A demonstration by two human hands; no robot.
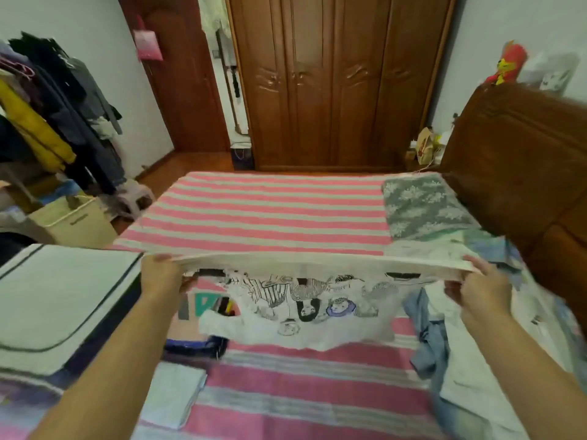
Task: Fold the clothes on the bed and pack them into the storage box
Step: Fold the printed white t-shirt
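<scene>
- Your left hand grips one end of the white printed T-shirt, fingers curled over its upper edge.
- Your right hand pinches the other end of the same edge, so the shirt hangs stretched between your two hands, lifted off the striped bed.
- The printed side faces you; the cartoon faces read upside down, and the free lower part droops just beneath and between your wrists.
- Left of your left hand, close by, sits the storage box, pale grey with dark trim; from here you look at its top surface, and it seems closed, though blur makes that uncertain.
- Below your left forearm, near you, lies a folded pale garment on the bed.
- Behind the hanging shirt, just right of your left hand, a patterned item with teal and dark patches shows, mostly hidden.
- Under and right of your right hand spreads a heap of unfolded clothes, with a blue-grey piece on its near-left side.
- Beyond your right hand, a grey floral pillow lies against the wooden headboard.
- Far past both hands stands a wooden wardrobe.
- Beyond your left hand, off the bed, stand a beige bin and a loaded clothes rack.
</scene>
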